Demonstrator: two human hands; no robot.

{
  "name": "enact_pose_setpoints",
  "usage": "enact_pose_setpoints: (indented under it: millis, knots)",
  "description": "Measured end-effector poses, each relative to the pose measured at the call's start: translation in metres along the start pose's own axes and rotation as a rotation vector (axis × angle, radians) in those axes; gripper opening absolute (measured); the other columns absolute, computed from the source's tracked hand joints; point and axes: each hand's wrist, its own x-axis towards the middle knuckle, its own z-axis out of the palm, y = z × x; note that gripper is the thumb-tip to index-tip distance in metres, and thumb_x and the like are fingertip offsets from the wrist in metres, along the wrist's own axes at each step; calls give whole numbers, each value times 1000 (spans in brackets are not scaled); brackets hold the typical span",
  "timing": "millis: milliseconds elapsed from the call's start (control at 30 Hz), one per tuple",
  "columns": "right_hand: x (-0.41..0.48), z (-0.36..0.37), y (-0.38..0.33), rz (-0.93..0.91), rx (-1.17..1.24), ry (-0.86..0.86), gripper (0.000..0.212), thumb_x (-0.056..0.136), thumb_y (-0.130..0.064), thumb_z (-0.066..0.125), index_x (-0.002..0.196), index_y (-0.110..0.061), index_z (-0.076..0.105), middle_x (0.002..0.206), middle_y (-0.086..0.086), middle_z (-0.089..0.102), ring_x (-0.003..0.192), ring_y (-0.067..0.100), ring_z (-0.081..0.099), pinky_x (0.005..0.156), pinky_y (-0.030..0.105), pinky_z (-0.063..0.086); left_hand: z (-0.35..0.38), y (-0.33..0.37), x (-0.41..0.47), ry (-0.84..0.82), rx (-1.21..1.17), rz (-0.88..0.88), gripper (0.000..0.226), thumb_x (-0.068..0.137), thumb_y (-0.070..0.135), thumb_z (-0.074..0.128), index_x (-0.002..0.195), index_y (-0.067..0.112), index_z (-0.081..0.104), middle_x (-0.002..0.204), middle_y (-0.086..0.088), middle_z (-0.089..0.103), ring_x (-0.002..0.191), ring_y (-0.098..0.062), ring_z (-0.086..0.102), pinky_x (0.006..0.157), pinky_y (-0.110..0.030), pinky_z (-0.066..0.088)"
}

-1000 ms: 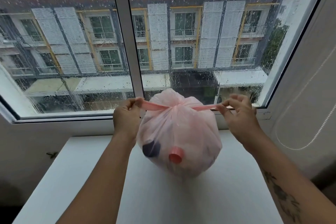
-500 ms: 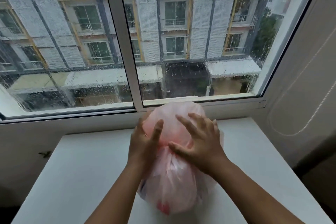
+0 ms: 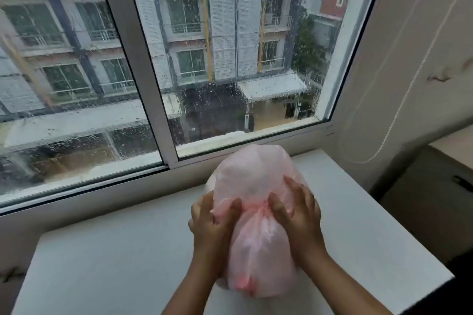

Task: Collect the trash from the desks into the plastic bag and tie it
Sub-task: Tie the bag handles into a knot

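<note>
plastic bag (image 3: 256,250), pale pink and packed full, lies on the white counter (image 3: 115,263) below a rain-streaked window (image 3: 76,71), its long axis running from you toward the glass. a tight gather (image 3: 257,208) pinches it about midway, leaving one bulge on the window side and another nearer your body. in the nearer bulge a small red shape (image 3: 243,284) shows through the film; what it is cannot be told. your left hand (image 3: 212,225) grips the bag from its left flank, thumb laid across the front at the gather and fingers curled round the side. your right hand (image 3: 299,215) grips it from the right flank in mirror fashion, thumb close against the gather. both hands sit level with that waist and about equally near it, with the gather directly between them, so neither has the advantage. judged from this, the collecting looks finished and the tying is in its closing stage. whether the knot is fully secured is hidden by the bunched plastic and your thumbs. any last pull would run sideways, across the bag's long axis, each hand drawing away from the other. thin film stretched over hard contents could tear if you tug hard.
</note>
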Motion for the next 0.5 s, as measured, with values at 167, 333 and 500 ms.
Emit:
enact_pose_setpoints:
  millis: [167,333,500]
  knots:
    - [-16,-24,7,-5,140,116,81,66,-84,27,136,-44,37,147,-4,38,134,23,31,110,44,32,29,44,-15,-110,-47,79,38,56,83,48,92,73,41,117,13,37,120,-21,38,88,-36,39]
    - [-20,-70,38,4,217,209,84,63,-94,25,129,-45,41,144,-3,43,131,22,37,109,46,36,80,66,-44,-141,-65,144,32,59,81,49,89,76,39,118,10,39,118,-23,39,84,-34,41]
    - [-19,-146,96,-44,266,298,51,74,-76,42,120,-54,45,134,-8,47,125,21,43,101,40,41,162,88,-91,-177,-107,165,34,64,81,50,96,72,40,121,10,42,119,-23,43,89,-38,48]
